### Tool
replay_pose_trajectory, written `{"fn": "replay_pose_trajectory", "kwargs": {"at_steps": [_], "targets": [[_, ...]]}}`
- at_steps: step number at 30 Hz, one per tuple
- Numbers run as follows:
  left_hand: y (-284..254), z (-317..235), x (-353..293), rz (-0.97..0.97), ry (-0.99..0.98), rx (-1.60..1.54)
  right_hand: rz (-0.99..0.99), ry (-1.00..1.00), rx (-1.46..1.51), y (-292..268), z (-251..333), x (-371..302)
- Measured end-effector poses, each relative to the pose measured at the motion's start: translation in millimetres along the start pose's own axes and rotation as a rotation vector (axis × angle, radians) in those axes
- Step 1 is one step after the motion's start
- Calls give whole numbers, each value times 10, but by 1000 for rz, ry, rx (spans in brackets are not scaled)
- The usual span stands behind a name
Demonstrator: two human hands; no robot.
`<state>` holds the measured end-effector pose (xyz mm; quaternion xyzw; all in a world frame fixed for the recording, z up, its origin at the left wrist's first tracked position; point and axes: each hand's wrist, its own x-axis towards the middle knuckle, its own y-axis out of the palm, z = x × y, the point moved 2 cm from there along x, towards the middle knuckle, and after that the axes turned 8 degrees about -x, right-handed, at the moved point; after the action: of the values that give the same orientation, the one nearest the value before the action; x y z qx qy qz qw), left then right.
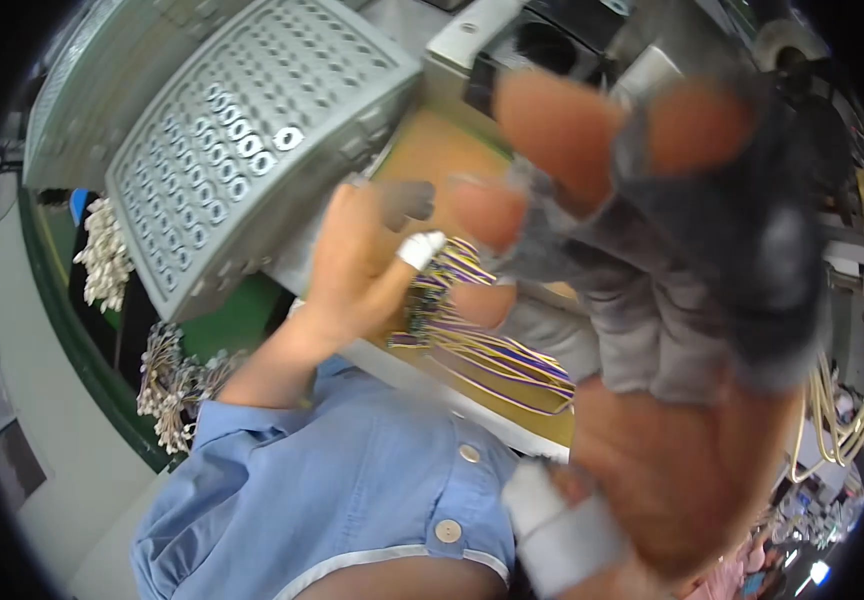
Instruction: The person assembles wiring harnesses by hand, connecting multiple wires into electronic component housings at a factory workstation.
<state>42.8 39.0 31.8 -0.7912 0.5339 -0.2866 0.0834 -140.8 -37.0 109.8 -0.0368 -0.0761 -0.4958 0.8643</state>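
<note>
Left side's basically taken up by a pale grey strip [62, 450], bordered by a dark green edge [67, 335]; a bright white light [819, 573] can be spotted way off to the right.

Scene evenly bright, soft shadows. Right hand [677, 400] close to lens, heavily blurred, fingertips [557, 130] smeared most. Left hand [347, 265] softly blurred too. Wires [512, 358] between hands somewhat clearer, fine detail lost. Grey panel [297, 85] at far left sharper; ring shapes on it glint. Lamp [819, 573] at near right glares white. Green bench edge [97, 385] at left bowed by fisheye; rim fades black.
</note>
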Motion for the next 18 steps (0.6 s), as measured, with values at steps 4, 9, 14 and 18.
{"fn": "replay_pose_trajectory", "kwargs": {"at_steps": [4, 9, 14, 18], "targets": [[24, -26, -129, 1, -40, 23, -28, -59, 51, 87, 227, 220], [-35, -71, -69, -54, 19, -47, -32, -87, 89, 413, 629, -90], [84, 156, -81, 129, 103, 138, -373, 152, 117, 328, 529, -202], [260, 215, -400, 476, 283, 261, 19, 200, -572, -116, -219, -199]]}}
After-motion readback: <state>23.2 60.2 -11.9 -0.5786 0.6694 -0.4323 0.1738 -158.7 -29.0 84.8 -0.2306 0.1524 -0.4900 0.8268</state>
